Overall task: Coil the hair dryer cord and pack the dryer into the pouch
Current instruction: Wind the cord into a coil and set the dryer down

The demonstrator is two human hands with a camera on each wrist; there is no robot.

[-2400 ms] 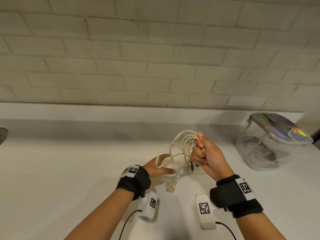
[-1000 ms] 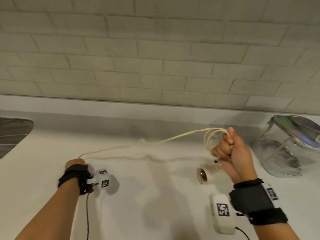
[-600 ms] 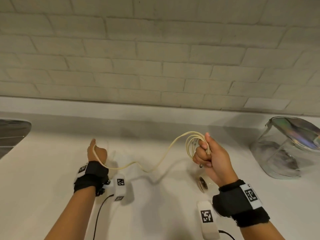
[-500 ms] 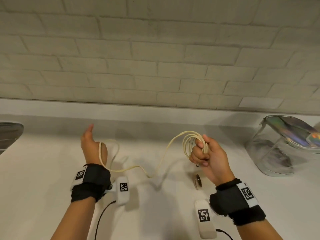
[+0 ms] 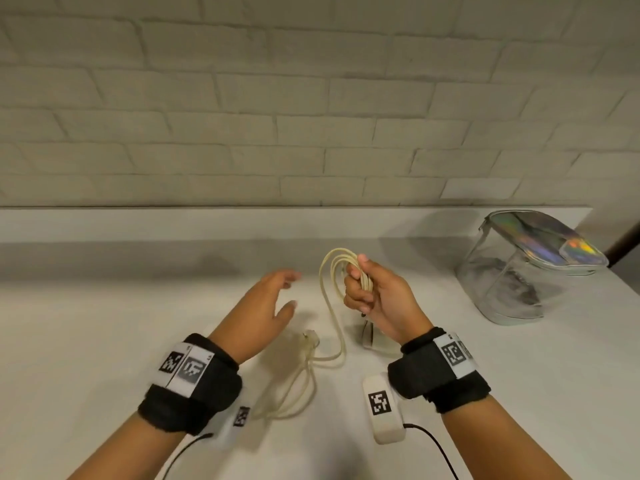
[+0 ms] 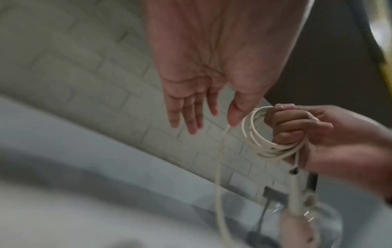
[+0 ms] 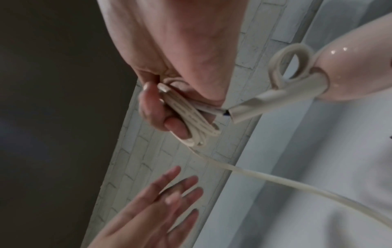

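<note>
The cream cord [image 5: 341, 271] is gathered in several loops inside the right hand [image 5: 377, 299], whose fingers curl tightly round the bundle, fist raised above the white counter [image 5: 104, 341]. The loose tail hangs down to the plug [image 5: 309, 337] on the counter. The hair dryer [image 7: 350, 70] hangs just below that fist. The left hand [image 5: 266, 306] hovers beside the loops, fingers straight and spread, holding nothing. The clear pouch [image 5: 526, 268] stands well apart at the right.
</note>
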